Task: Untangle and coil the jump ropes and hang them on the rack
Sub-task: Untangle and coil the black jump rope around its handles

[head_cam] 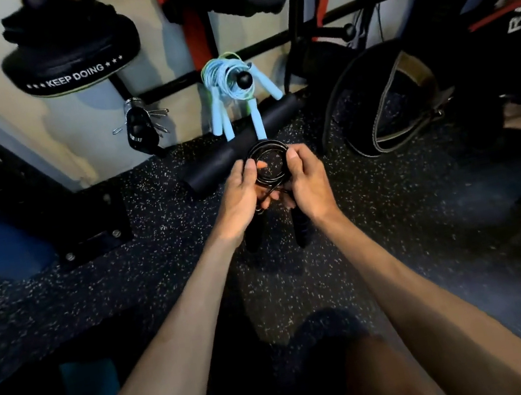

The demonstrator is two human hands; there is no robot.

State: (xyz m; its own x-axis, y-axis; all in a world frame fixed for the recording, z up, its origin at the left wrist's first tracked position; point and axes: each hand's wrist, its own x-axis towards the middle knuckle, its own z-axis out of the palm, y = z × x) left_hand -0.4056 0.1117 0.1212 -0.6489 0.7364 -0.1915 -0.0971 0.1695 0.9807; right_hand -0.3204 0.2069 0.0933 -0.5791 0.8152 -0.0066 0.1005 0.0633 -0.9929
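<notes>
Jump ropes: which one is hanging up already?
The light blue jump rope, coiled on the rack peg. The black jump rope is held by the left hand and right hand, not hung.

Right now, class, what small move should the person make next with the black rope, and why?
Probably raise the black jump rope to the rack peg: the left hand and right hand hold it coiled, handles dangling, and the blue jump rope already hangs there.

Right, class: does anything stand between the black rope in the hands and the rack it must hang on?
No obstacle shows between the black rope, gripped by the left hand and right hand, and the rack. But the nearest peg already carries the blue rope; the peg further right looks free.
</notes>
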